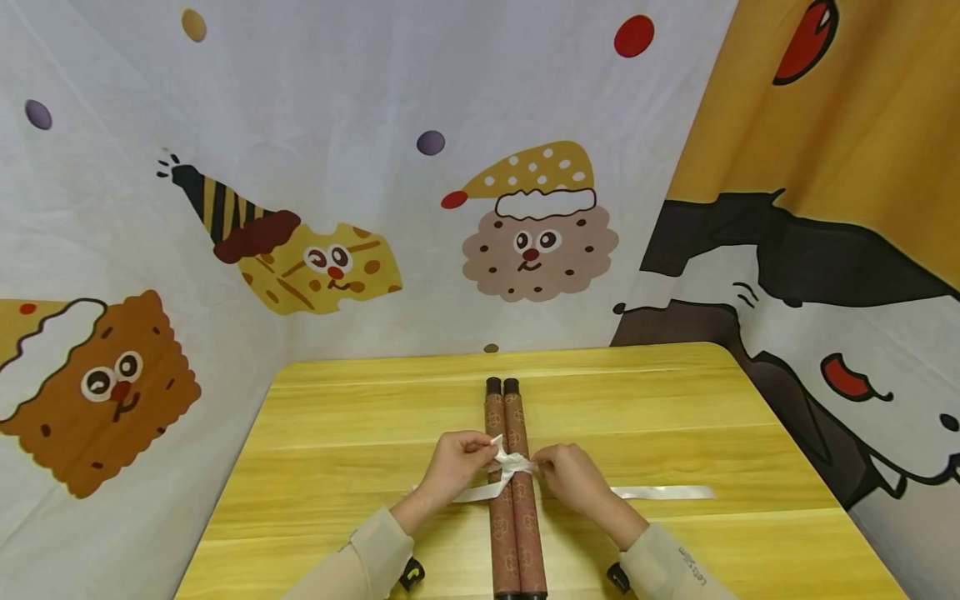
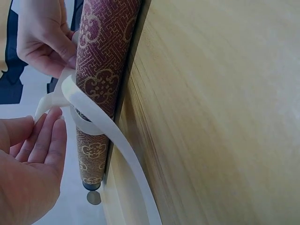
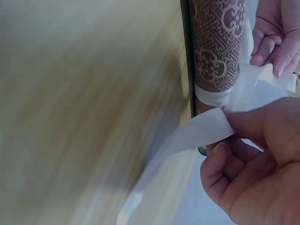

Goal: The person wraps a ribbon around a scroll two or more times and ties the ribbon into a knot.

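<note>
Two patterned, reddish-brown scroll rolls with dark end knobs lie side by side on the table. A white ribbon goes around both and crosses on top in a loose knot. My left hand pinches a loop of the ribbon between thumb and fingers, left of the rolls. On the other side my right hand pinches the ribbon between thumb and curled forefinger. One tail trails left below my left hand; the other lies out to the right on the wood.
The light wooden table runs out on both sides of the rolls. Behind it hangs a white curtain printed with cartoon biscuits and cheese. A yellow and black printed cloth hangs at the right.
</note>
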{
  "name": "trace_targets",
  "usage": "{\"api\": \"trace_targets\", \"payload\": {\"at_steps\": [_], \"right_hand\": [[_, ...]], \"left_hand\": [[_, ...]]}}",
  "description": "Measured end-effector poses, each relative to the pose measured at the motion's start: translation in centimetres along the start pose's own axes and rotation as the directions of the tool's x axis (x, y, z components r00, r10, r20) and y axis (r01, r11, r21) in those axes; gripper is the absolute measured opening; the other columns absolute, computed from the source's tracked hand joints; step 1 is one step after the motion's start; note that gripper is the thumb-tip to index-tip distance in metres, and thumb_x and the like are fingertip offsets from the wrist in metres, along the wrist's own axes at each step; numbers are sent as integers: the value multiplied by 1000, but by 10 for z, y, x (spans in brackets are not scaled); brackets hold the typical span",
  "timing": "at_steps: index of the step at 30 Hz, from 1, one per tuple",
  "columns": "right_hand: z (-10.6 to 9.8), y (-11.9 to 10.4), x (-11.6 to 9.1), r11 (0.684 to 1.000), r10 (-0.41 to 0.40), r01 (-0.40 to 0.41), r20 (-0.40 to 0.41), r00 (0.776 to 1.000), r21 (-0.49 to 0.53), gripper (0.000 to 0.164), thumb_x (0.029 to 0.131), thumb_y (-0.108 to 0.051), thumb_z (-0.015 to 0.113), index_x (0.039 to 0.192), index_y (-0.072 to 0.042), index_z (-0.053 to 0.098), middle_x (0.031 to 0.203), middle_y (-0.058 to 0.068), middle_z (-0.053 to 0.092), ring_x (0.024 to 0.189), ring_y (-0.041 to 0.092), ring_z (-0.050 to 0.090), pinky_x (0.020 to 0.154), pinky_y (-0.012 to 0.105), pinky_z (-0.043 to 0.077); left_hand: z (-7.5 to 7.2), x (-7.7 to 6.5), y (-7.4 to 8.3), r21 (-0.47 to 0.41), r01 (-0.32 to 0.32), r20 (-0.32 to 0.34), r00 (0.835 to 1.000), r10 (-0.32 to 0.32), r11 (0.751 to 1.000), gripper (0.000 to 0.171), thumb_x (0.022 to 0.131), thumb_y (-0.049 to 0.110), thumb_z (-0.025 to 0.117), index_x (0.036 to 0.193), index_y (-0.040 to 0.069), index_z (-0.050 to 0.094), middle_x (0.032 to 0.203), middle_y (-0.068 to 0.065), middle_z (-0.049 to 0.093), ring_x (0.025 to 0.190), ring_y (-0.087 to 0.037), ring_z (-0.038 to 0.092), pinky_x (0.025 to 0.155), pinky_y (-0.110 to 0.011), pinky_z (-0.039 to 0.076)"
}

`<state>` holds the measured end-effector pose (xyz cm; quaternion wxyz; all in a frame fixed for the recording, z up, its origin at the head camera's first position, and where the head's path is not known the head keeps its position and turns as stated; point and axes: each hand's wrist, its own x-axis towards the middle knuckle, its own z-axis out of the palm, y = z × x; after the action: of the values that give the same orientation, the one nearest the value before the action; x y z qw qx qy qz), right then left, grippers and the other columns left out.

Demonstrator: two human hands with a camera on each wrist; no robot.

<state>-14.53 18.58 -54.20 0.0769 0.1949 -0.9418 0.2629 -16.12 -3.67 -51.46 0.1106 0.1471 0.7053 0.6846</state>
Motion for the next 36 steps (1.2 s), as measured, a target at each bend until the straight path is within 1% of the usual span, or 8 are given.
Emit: {"api": "trace_targets", "payload": {"at_steps": [4, 8, 11, 19, 23, 26, 32, 36], "right_hand": [[3, -1, 1, 990, 82, -78, -34, 996, 115, 17, 82, 5, 64, 85, -7, 74, 82, 5, 71, 66, 9, 60, 58, 25, 50], [3, 0, 2, 963, 172, -164, -24, 985, 212, 15, 84, 4, 63, 87, -5, 74, 81, 6, 71, 57, 6, 53, 53, 23, 46], [1, 2, 1, 955, 199, -192, -10, 980, 225, 11, 84, 1, 66, 87, -5, 74, 80, 5, 71, 58, 6, 55, 54, 22, 47], [-8, 8, -4, 969, 227, -230, 36, 973, 93, 11, 81, -1, 69, 85, -10, 74, 82, 2, 71, 68, 11, 61, 58, 28, 49], [-8, 9, -5, 973, 232, -232, 20, 973, 1, 14, 80, -3, 68, 85, -13, 75, 83, 0, 71, 69, 11, 63, 58, 29, 50], [-6, 9, -4, 975, 224, -224, 4, 975, -1, 18, 80, 0, 64, 86, -12, 76, 84, 1, 72, 67, 9, 61, 57, 28, 49], [0, 10, -1, 957, 266, -266, 12, 964, 121, 23, 82, 6, 57, 89, -7, 75, 87, 4, 72, 74, 12, 63, 62, 28, 51], [3, 7, 1, 894, 353, -347, 33, 935, 282, 21, 87, 0, 53, 94, -2, 73, 88, 6, 71, 67, 15, 60, 58, 29, 49]], "left_hand": [[1, 0, -1, -19, -3, 4, 1000, 3, 1000, 14, 88, -5, 60, 96, -15, 65, 90, -30, 66, 86, -50, 62, 77, -53, 51], [2, 0, 0, -34, 1, 4, 1000, -1, 999, 13, 88, -6, 60, 96, -15, 65, 90, -31, 65, 87, -51, 62, 77, -51, 51], [1, 0, -1, -28, 2, 6, 1000, -2, 1000, 14, 88, -5, 60, 96, -16, 65, 90, -31, 65, 86, -50, 62, 76, -50, 52], [-1, 7, -19, -31, -9, -5, 1000, 9, 999, 14, 88, -5, 61, 96, -15, 65, 88, -27, 67, 83, -45, 64, 73, -45, 54], [-2, 10, -29, -36, 11, -14, 1000, -11, 999, 13, 88, -1, 63, 95, -11, 67, 88, -23, 68, 85, -44, 65, 74, -43, 54], [-2, 10, -31, -29, 3, -15, 1000, -3, 1000, 14, 88, 1, 64, 95, -10, 68, 87, -22, 68, 85, -43, 65, 74, -42, 55], [-1, 9, -28, -34, -8, -6, 1000, 7, 999, 12, 88, -1, 63, 95, -9, 68, 88, -23, 68, 84, -41, 66, 74, -41, 55], [0, 5, -17, -45, -5, 9, 1000, 6, 999, 12, 88, -5, 61, 96, -12, 67, 90, -28, 66, 84, -44, 65, 75, -45, 54]]}}
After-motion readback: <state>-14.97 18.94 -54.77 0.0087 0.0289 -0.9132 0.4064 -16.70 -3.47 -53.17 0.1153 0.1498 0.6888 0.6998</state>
